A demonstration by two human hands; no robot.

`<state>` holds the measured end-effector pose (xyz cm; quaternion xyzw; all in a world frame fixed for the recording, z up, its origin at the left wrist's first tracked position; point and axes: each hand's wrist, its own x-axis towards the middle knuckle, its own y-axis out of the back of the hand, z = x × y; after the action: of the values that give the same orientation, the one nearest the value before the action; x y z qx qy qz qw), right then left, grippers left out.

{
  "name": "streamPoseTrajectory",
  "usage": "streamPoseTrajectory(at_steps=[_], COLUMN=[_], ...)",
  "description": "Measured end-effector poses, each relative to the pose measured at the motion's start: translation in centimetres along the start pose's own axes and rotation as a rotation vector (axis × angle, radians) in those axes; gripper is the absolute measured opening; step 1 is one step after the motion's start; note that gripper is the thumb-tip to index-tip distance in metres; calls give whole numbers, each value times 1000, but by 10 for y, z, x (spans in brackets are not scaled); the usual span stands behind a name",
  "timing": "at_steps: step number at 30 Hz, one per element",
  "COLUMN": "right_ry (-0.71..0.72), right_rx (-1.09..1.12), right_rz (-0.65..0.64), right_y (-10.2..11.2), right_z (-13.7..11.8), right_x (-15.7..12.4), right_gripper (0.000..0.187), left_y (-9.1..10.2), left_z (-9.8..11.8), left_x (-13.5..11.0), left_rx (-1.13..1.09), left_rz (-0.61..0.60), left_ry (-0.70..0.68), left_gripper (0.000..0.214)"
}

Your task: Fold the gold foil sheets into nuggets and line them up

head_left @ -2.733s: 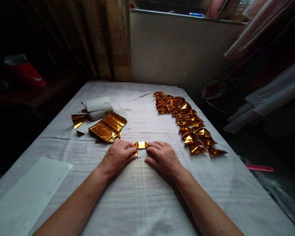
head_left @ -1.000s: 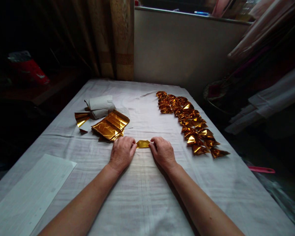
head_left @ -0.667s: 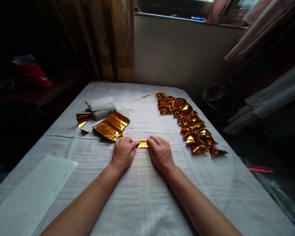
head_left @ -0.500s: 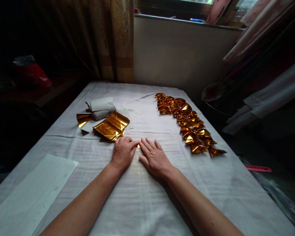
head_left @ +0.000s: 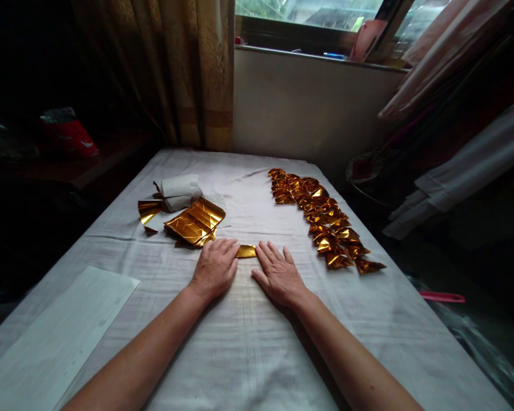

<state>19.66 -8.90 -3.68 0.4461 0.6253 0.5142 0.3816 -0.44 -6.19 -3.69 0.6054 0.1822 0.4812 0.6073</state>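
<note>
Gold strip (head_left: 247,251), one: lying at two o'clock from my left hand (head_left: 215,268), ten from my right hand (head_left: 278,275); long axis running nine to three; both about equally near. Left fingers resting together over one end, any pinch hidden; right fingers lying spread, released, tips touching the other.

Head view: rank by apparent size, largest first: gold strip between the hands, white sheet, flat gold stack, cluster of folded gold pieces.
1. white sheet, partly cut off by the frame
2. cluster of folded gold pieces
3. flat gold stack
4. gold strip, ends covered
</note>
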Motion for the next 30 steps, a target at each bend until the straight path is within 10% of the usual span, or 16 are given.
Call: streamPoseTrajectory(at_steps=[9, 30], right_ry=[0, -67], right_rx=[29, 24], right_rz=[13, 173], right_y=[-2, 11], right_z=[2, -7], right_x=[0, 23], right_gripper=[60, 25], left_y=[-9, 10], left_z=[1, -4], left_x=[1, 20], left_rx=[27, 114], left_rz=[-279, -114], left_ry=[-119, 63], left_gripper=[50, 21])
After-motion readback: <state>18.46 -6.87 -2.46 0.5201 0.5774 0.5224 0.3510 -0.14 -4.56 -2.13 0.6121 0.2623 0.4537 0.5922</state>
